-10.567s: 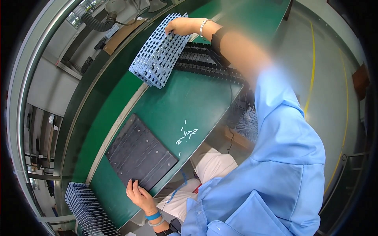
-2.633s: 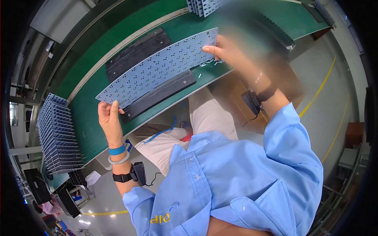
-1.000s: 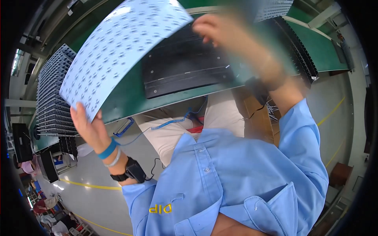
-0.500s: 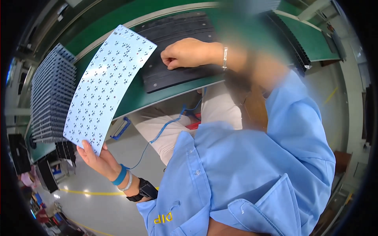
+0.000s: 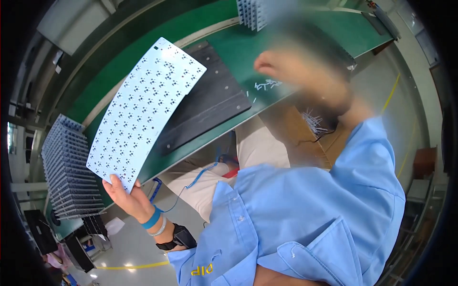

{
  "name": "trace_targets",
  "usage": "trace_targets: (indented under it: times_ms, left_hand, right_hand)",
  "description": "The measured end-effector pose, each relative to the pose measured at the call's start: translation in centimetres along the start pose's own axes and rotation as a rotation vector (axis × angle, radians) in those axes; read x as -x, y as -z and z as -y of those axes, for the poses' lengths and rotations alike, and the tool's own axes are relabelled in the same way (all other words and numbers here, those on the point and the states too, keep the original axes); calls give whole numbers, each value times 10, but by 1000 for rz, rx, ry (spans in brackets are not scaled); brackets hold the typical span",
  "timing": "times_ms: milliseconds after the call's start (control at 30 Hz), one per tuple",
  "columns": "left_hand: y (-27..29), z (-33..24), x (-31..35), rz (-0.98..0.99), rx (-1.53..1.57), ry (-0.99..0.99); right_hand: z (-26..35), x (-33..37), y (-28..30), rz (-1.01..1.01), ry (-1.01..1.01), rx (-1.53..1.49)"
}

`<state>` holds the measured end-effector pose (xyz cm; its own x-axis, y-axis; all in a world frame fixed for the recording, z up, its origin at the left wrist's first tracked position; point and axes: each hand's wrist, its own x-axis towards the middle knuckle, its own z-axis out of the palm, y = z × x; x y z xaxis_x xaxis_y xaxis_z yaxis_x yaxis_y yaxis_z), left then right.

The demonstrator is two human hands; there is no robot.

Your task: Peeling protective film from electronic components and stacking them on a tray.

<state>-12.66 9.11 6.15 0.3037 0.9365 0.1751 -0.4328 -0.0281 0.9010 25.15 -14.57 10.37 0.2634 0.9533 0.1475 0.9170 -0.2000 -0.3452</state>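
Head view: white board (image 5: 145, 114) was up at 10 o'clock, not set down.
Left hand (image 5: 125, 196): fingers grasped its near end.
Right hand (image 5: 279, 66): blurred, couldn't tell.
Board stack (image 5: 71, 167): stood at 9 o'clock; done or pending, unclear.

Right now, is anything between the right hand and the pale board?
Nothing visible blocks the right hand from the pale board gripped in the left hand. In the gap, the black plate lies flat on the green bench below.

Green-topped workbench (image 5: 234, 51) bears one flat, black, rectangular plate (image 5: 210, 107). Thin white strips (image 5: 268, 85) lie scattered beside it. Grey-blue perforated boards (image 5: 71, 164) stand stacked at left.
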Motion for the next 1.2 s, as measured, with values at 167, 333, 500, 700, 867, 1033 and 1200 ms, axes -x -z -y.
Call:
trace_targets:
  times_ms: [167, 333, 500, 700, 867, 1033, 1200]
  left_hand:
    - [-52, 0, 3, 67, -50, -107]
    - [-95, -2, 20, 375, -807, -926]
    - [-137, 1, 43, 1020, -950, -1463]
    - [-162, 16, 58, 1241, -927, -1364]
    - [-139, 35, 43, 1012, -1059, -1015]
    - [-96, 67, 21, 616, -1211, -794]
    - [-91, 75, 21, 455, -1197, -672]
  right_hand:
    - [61, -16, -15, -50, -85, -784]
    - [98, -17, 15, -48, -294, -1304]
    - [80, -7, 23, -47, -479, -1359]
    - [41, 12, 51, -62, -413, -1073]
    - [-2, 23, 121, -286, -93, -331]
    - [-67, 6, 170, -295, 222, 364]
    - [-128, -26, 177, -108, 70, 499]
